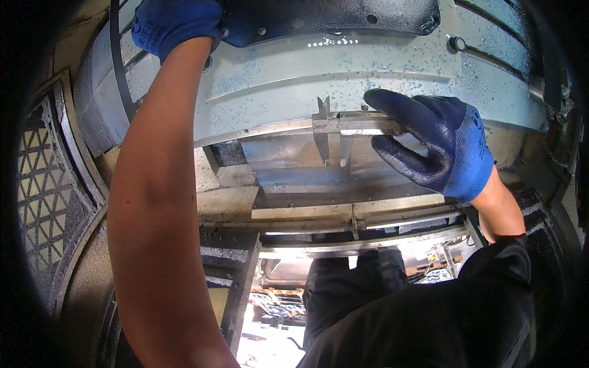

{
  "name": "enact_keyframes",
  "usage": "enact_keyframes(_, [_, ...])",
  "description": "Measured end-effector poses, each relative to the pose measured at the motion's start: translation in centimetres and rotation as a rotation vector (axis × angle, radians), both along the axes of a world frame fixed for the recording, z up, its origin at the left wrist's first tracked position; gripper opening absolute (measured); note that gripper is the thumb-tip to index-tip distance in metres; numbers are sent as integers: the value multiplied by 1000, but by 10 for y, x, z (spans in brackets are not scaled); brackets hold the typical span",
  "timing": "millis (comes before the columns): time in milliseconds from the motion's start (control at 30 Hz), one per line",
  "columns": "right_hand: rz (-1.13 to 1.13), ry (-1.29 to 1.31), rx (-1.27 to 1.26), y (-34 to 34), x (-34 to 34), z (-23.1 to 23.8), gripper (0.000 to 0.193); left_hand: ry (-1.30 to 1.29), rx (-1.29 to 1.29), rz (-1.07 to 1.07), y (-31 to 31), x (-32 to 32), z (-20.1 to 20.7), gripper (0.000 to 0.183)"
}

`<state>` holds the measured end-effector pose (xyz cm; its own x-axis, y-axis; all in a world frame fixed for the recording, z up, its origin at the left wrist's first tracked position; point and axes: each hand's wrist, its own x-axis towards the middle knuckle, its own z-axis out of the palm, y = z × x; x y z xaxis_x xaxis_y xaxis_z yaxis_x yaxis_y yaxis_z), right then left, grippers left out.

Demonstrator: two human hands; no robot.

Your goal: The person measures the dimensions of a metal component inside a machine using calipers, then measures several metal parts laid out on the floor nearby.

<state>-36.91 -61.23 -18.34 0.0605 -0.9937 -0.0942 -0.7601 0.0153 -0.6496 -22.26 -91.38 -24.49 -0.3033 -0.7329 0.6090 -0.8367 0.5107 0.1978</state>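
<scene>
The right hand (451,141), covered by a blue glove, is held half open, its thumb and forefinger parted in a C around the near end of a metal caliper (326,124); whether the caliper is gripped cannot be told. The caliper is set crosswise along the front edge of a pale metal worktop (276,64), and its two longer jaws, slightly apart, are pointed downward over the edge. The left hand (178,24), gloved likewise, is placed at the left end of a black plate (334,13) pierced with holes; its fingers are cut off by the upper rim, so its grip cannot be told. The worktop is strewn with bluish specks (236,78), and a round fitting (457,44) is seen at its right. A panel with triangular openings (43,196) is seen at far left.
</scene>
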Motion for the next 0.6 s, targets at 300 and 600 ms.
enact_keyframes(300, [-3,-13,4,0,1,0,51,-37,-28,-10,-2,1,-1,41])
enact_keyframes(600, [-109,-195,-8,0,3,-3,47,-31,-59,15,-6,0,-1,41])
